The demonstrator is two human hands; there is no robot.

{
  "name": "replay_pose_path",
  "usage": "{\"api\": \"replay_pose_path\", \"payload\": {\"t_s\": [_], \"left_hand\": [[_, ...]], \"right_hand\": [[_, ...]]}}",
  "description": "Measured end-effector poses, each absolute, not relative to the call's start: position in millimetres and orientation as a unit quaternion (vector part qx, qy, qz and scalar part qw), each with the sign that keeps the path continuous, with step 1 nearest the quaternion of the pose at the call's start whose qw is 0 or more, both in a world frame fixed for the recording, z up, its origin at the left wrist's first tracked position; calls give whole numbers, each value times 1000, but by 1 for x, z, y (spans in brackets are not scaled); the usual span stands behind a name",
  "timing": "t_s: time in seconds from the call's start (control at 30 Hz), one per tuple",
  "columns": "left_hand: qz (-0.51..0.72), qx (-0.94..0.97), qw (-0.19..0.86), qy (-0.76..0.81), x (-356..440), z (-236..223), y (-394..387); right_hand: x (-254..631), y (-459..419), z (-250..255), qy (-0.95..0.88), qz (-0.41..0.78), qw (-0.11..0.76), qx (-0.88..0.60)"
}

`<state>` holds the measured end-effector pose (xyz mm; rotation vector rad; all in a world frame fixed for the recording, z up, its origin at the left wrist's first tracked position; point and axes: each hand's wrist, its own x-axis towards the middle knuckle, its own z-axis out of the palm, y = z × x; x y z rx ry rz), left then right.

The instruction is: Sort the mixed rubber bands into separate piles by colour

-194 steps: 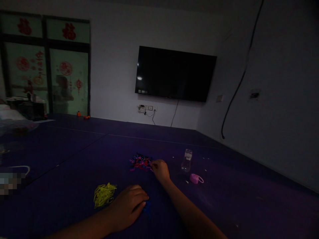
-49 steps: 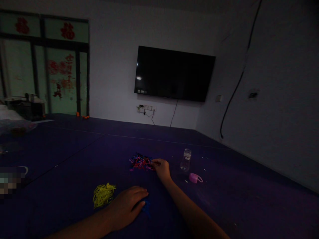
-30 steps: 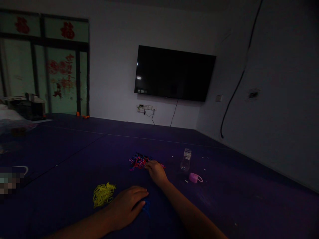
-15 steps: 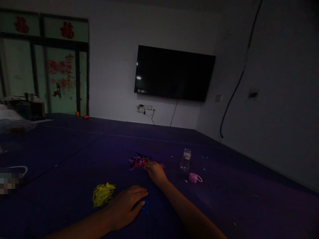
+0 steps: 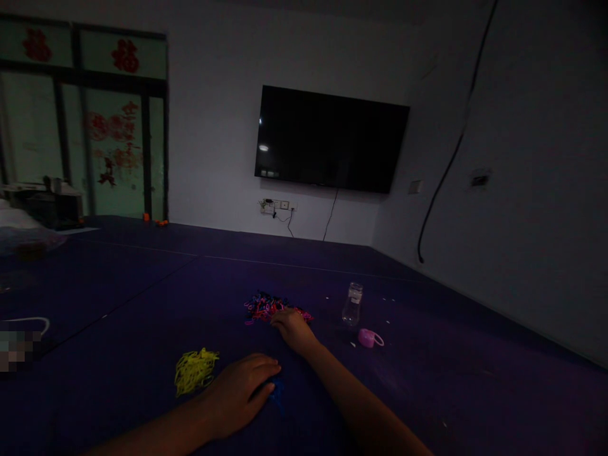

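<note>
My left hand lies low on the purple surface, its fingers stretched out and thumb apart, over a small bunch of blue bands that it partly hides. Just left of it sits a heap of yellow elastic bands, not touched by the fingers. Farther forward, my right hand reaches to the near edge of a mixed pile of red, pink, black and blue bands. Its fingers bend down, close together, at the pile; whatever is between the fingertips is too small and dark to make out.
Right of the pile stands a clear bottle, with a pink looped cap nearby. Small white scraps are scattered around them. A plastic bag lies at the far left. A television hangs on the back wall.
My right fingertips have shifted very slightly left along the pile. My left hand stays over the blue bands. The whole view has drifted a little.
</note>
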<state>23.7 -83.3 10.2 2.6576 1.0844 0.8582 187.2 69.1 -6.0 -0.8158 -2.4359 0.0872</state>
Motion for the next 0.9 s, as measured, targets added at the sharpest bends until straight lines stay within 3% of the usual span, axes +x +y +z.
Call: {"api": "replay_pose_path", "payload": {"t_s": [0.9], "left_hand": [[280,887,68,361,23,10,-84]], "right_hand": [[184,51,12,-928,-24,193,-317]]}}
